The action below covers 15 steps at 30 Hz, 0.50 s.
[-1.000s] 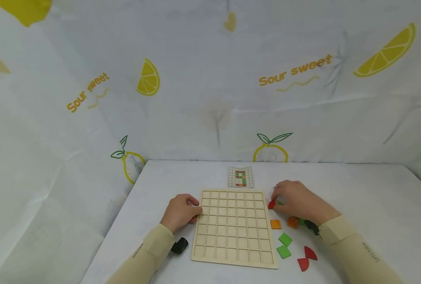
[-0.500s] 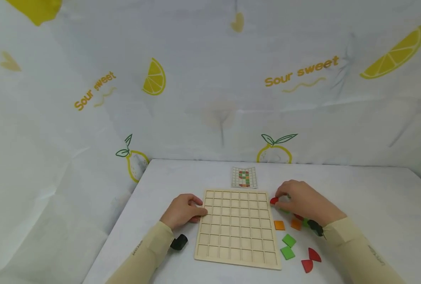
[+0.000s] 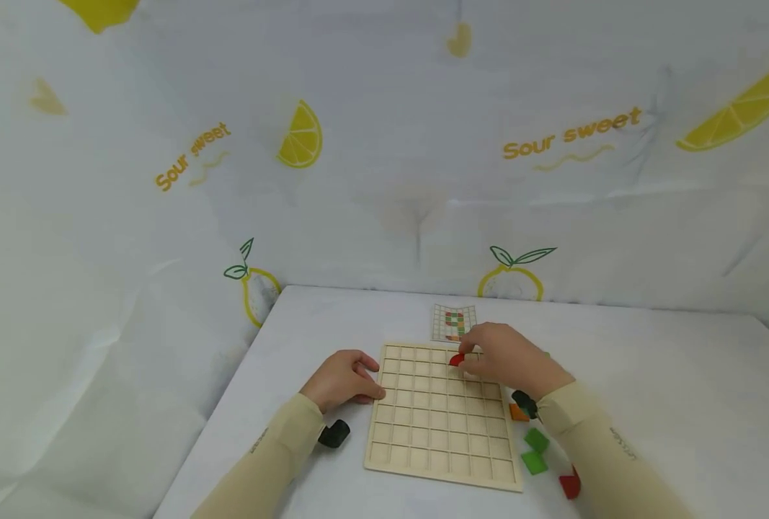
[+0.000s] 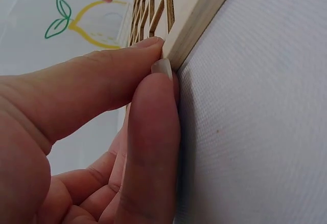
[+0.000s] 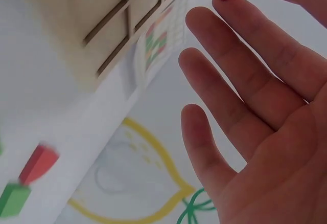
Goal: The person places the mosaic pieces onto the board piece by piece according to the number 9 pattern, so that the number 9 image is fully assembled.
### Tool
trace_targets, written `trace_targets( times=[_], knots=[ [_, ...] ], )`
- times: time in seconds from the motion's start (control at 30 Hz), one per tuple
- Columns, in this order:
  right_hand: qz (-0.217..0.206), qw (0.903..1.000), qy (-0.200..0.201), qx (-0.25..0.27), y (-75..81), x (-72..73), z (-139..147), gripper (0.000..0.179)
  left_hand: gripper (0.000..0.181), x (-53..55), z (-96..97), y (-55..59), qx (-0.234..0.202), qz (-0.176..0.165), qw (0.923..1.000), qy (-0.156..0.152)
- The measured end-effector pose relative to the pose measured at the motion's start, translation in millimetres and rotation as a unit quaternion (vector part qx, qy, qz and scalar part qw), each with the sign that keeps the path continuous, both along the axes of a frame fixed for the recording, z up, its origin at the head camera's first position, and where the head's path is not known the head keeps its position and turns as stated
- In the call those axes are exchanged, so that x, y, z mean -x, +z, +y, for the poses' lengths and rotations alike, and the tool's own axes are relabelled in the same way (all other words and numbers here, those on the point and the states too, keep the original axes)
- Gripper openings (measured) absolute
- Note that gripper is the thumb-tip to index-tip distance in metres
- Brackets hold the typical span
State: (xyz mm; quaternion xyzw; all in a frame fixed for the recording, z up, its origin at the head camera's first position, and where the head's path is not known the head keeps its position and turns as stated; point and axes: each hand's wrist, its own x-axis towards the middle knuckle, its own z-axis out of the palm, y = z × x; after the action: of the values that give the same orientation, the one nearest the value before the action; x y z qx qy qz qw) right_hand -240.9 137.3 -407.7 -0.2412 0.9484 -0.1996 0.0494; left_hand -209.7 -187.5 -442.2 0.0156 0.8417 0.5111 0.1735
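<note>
The right hand (image 3: 506,355) pinches a flat red quarter-circle piece (image 3: 456,359) — other fingers fairly straight — over the far rows of a pale wooden grid board (image 3: 432,417), whose left edge the left hand (image 3: 342,378) grips with thumb and finger.

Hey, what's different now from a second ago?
The right hand pinches a red piece and has carried it left, from beside the board to over its far rows. The left hand stayed at the board's left edge; the pattern card stayed behind the board.
</note>
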Motion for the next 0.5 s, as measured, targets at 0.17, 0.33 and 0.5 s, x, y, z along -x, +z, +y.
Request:
trace_targets(
  times=[0.17, 0.33, 0.5],
  knots=[
    [0.016, 0.9997, 0.017, -0.006, -4.3, 4.9, -23.8, 0.012, 0.047, 1.3, 2.5, -0.1, 0.001, -0.005, 1.0, 0.002],
    [0.012, 0.9999, 0.007, -0.006, -8.7, 7.2, -43.1, 0.014, 0.046, 1.9, 2.6, -0.2, 0.007, -0.003, 1.0, 0.005],
    [0.008, 0.9999, 0.005, -0.006, -12.2, 8.0, -55.5, 0.015, 0.046, 1.3, 0.7, -0.2, 0.01, -0.005, 0.9999, 0.01]
  ],
)
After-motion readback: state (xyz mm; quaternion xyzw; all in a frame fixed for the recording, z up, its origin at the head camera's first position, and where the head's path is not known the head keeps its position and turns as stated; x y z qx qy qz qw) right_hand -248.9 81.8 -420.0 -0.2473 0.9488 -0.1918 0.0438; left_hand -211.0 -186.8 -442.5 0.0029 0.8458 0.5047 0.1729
